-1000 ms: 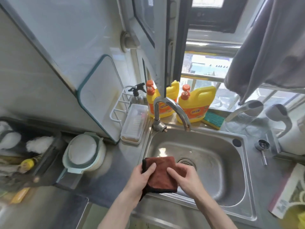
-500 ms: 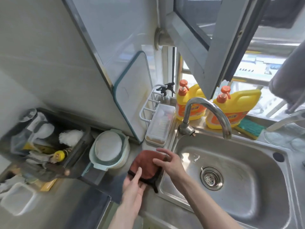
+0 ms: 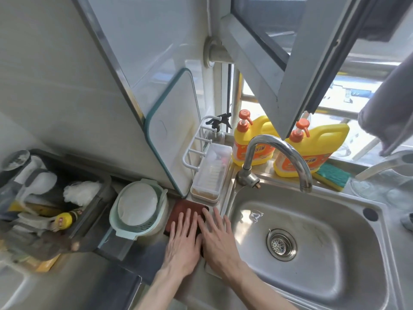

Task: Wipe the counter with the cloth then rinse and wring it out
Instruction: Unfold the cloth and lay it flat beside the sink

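A reddish-brown cloth (image 3: 182, 209) lies flat on the steel counter (image 3: 154, 253), just left of the sink (image 3: 317, 233). Both my hands press on it side by side, palms down and fingers spread. My left hand (image 3: 183, 240) covers the cloth's left half. My right hand (image 3: 215, 238) covers its right edge, next to the sink rim. Most of the cloth is hidden under the hands. The curved tap (image 3: 279, 153) stands over the sink's back edge, and no water is visible running from it.
A pale green strainer bowl (image 3: 138, 211) sits just left of the cloth. A clear box in a white rack (image 3: 211, 173) and a leaning cutting board (image 3: 172, 142) stand behind it. Two yellow detergent bottles (image 3: 310, 151) and a sponge (image 3: 333, 176) line the sill. A dark utensil bin (image 3: 49, 198) is far left.
The cloth moved from over the sink's front left corner onto the counter to the left. Both hands went from holding it to pressing flat on top of it.
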